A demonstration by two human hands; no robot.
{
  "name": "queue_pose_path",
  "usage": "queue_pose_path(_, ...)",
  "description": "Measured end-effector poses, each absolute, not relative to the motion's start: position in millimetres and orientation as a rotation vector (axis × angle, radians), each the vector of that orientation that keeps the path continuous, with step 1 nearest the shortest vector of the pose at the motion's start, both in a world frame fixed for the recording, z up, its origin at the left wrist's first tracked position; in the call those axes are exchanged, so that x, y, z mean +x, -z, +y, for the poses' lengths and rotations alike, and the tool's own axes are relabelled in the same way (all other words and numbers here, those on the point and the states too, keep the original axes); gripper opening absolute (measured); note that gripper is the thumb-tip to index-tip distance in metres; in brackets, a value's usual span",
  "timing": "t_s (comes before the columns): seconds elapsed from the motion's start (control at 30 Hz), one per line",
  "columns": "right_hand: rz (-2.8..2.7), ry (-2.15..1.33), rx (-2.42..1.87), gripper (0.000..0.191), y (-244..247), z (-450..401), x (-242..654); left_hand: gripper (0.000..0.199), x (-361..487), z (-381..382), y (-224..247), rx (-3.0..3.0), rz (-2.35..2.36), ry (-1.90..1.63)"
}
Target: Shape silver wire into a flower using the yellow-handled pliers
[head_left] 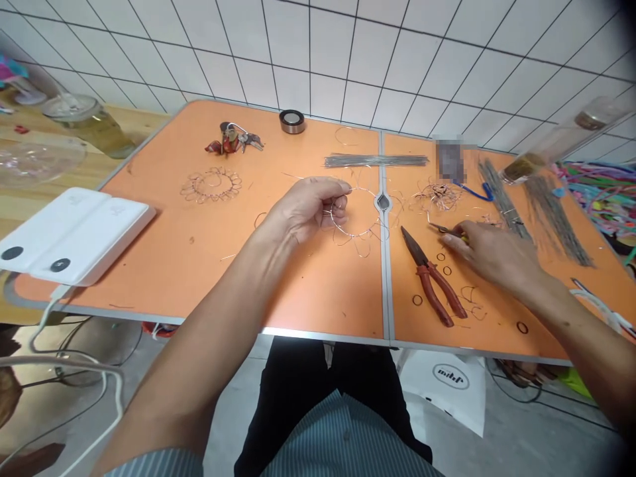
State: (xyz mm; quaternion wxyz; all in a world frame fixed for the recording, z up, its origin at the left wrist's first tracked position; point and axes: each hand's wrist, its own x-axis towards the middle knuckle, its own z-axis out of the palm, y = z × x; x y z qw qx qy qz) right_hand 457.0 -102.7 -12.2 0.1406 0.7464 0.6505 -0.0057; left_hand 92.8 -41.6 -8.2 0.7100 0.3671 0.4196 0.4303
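Note:
My left hand point(322, 202) is closed on the left side of a thin wire ring point(354, 235) with looped petals, held over the middle of the orange table. On the right, my right hand point(484, 248) is closed around a small tool point(444, 230) with a dark tip and a bit of yellow handle; the rest of it is covered by the fingers. Between the hands lie long-nose pliers point(430, 275) with red handles, their jaws pointing away from me. A tangle of wire point(440, 197) rests just beyond my right hand.
A looped wire ring point(211, 185), keys point(248, 140) and a tape roll point(292, 122) lie at the back left. Straight wires point(375, 160) cross the table seam. White power banks point(74, 232) sit at the left edge, with a drink cup point(89, 122) behind.

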Motion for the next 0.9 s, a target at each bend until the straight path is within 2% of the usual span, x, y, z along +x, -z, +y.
queue_pose_path(0.13,1.941,-0.108,2.113,0.060,5,-112,444,0.017,93,-41,9,0.809,0.939,-0.966)
queue_pose_path(0.2,2.170,-0.373,2.006,0.045,-1,-104,430,0.015,92,-41,10,0.810,0.949,-0.964)
queue_pose_path(0.27,2.460,-0.470,1.674,0.031,-7,-87,414,0.015,92,-40,12,0.816,0.955,-0.957)
queue_pose_path(0.4,2.589,-0.452,0.990,0.038,-10,-40,390,0.019,91,-38,15,0.829,0.946,-0.965)
queue_pose_path(0.53,2.650,-0.366,0.648,0.031,-3,-7,385,0.017,90,-37,16,0.825,0.945,-0.966)
queue_pose_path(0.7,2.733,-0.256,0.421,0.028,10,11,393,0.015,90,-38,13,0.819,0.956,-0.947)
queue_pose_path(0.9,2.818,-0.015,0.439,0.021,23,25,406,0.017,91,-37,13,0.817,0.967,-0.951)
